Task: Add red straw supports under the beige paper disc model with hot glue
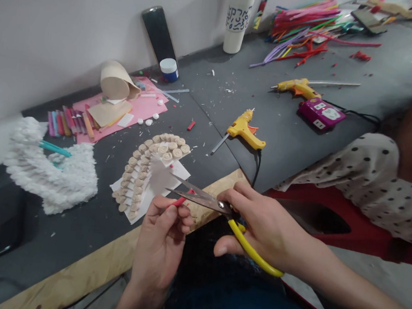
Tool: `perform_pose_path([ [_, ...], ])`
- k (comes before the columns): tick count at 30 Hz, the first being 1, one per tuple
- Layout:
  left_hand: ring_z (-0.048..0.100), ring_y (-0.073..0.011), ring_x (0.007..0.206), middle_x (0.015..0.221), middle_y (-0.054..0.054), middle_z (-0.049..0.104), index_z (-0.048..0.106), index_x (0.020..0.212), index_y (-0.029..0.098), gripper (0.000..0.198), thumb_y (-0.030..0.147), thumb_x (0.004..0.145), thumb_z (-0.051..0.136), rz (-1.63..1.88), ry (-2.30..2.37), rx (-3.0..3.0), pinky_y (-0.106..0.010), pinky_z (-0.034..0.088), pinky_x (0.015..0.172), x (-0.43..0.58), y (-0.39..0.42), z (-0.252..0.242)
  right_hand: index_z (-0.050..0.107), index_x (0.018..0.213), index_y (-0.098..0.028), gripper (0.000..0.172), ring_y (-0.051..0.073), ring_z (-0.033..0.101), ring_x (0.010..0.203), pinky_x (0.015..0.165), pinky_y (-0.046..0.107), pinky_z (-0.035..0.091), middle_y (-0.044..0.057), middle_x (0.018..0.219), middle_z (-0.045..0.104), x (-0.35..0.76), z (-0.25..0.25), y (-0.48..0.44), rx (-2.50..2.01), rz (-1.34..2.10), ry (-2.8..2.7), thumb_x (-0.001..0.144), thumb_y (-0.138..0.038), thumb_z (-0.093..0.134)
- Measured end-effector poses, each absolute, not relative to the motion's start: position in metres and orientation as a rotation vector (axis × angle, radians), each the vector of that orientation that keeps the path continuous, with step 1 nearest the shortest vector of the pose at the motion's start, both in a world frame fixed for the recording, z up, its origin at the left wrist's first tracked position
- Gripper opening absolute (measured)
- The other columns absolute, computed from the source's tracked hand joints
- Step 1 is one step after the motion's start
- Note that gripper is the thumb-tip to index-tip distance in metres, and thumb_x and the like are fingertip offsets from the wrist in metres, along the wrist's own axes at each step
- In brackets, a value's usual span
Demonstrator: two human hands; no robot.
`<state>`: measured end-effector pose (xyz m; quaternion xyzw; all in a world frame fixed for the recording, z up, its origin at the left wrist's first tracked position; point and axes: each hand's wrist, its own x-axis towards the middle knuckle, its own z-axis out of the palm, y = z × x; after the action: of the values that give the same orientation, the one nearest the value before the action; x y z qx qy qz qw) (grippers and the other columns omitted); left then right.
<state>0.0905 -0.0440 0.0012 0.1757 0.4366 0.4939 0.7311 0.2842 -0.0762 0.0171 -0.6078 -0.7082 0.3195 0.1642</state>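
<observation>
My left hand (164,233) is closed in a pinch on a small red strip (180,201) that pokes up from the fingertips. My right hand (261,225) grips yellow-handled scissors (208,202), whose blades are parted around the strip's tip. Both hands hover over the table's wooden front edge (89,269). Just beyond them lies a curved craft piece of beige rolled discs on white paper (146,168).
A white fluffy piece (49,171) with a teal stick lies left. Pink paper (123,110) with scraps sits behind. Two yellow glue guns (246,131) (300,87), a purple power strip (322,113), a white cup (237,19) and coloured strips (306,23) lie farther back. Another person in polka-dot cloth (367,175) sits right.
</observation>
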Motion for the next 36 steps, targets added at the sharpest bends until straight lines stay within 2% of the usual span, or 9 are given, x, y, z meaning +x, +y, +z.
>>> perform_pose_path([
  [17,0.061,-0.0064,0.051,0.060,0.004,0.065,0.068,0.072,0.018,0.029,0.023,0.058,0.092,1.082,1.000,0.366,-0.011,0.050,0.047,0.0914,-0.0456,0.0037,0.060,0.100,-0.018,0.070,0.021,0.061,0.072,0.065,0.036,0.051,0.008,0.094,0.058,0.2827,0.0175,-0.0766,-1.723,0.914,-2.008,0.076,-0.083,0.053],
  [36,0.062,-0.0068,0.053,0.062,0.003,0.066,0.068,0.073,0.018,0.025,0.019,0.061,0.090,1.084,0.996,0.368,-0.011,0.051,0.049,0.0910,-0.0458,0.0019,0.060,0.098,-0.017,0.072,0.023,0.061,0.077,0.069,0.037,0.050,0.008,0.094,0.058,0.2816,0.0185,-0.0771,-1.756,0.984,-1.991,0.075,-0.085,0.052],
])
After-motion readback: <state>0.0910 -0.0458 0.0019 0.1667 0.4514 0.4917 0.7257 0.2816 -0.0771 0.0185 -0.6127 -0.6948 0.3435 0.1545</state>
